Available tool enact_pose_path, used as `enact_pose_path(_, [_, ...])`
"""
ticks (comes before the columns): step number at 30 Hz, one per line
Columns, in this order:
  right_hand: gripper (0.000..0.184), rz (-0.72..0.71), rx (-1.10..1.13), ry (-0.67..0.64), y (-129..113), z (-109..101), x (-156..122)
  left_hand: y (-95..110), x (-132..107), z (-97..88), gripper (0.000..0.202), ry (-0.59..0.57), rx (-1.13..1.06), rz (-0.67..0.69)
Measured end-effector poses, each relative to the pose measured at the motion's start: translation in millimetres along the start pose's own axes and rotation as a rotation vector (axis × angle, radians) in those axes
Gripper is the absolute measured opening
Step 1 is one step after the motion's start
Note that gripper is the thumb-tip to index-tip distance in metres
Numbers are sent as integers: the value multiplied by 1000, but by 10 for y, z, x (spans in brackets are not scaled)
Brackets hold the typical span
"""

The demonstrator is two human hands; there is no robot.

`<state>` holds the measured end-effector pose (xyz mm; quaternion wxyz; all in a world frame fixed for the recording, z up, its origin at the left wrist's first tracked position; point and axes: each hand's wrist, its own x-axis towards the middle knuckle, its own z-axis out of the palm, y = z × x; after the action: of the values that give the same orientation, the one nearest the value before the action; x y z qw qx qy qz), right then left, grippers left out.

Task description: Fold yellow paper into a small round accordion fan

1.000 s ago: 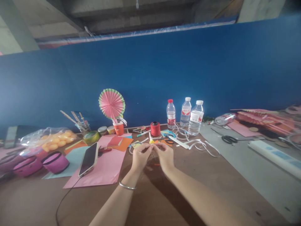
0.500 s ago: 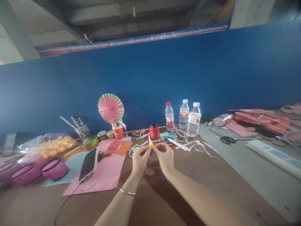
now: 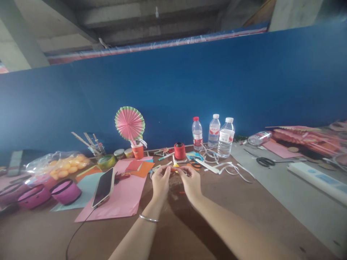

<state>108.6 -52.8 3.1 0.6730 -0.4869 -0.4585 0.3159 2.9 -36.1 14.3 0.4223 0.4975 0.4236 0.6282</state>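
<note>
My left hand (image 3: 160,182) and my right hand (image 3: 192,182) are held close together over the brown table (image 3: 173,231). Thumbs and forefingers of both are pinched on a small orange strip (image 3: 174,169), which spans the short gap between them; its material is too small to tell. Another orange scrap (image 3: 182,193) lies on the table below the fingers. Just beyond stands a red spool of thread (image 3: 179,151). Beside my right fingertips lie orange-handled scissors or pliers (image 3: 195,165), partly hidden.
Left lie a phone (image 3: 103,187) on pink paper (image 3: 127,202), purple bands (image 3: 65,192) and a bag of orange balls (image 3: 69,166). A pleated paper fan (image 3: 130,123) stands in an orange cup (image 3: 138,151). Water bottles (image 3: 226,139), white cord (image 3: 230,168), black scissors (image 3: 265,161) and a power strip (image 3: 314,178) are right.
My hands have drawn slightly apart at the fingertips, and the orange strip now shows between them. The whole view has shifted a little.
</note>
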Motion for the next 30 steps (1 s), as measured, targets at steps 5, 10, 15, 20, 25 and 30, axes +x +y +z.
enact_pose_path(5, [17, -5, 34, 63, 63, 23, 30, 4, 11, -16, 19, -26, 59, 45])
enact_pose_path(10, [20, 167, 298, -61, 94, 68, 34, 10, 25, -32, 19, -25, 103, 61])
enact_pose_path(15, [22, 171, 264, -48, 98, 55, 28, 11, 50, -39, 22, -37, 59, 12])
enact_pose_path(20, [23, 200, 243, -26, 131, 40, 36, -10, 65, -42, 24, -125, 55, 23])
enact_pose_path(25, [23, 252, 331, -21, 110, 62, 32, -11, 56, -68, 18, -85, 266, 152])
enact_pose_path(30, [22, 343, 358, 4, 17, 72, -2, 44, 16, -77, 11, -99, 532, 327])
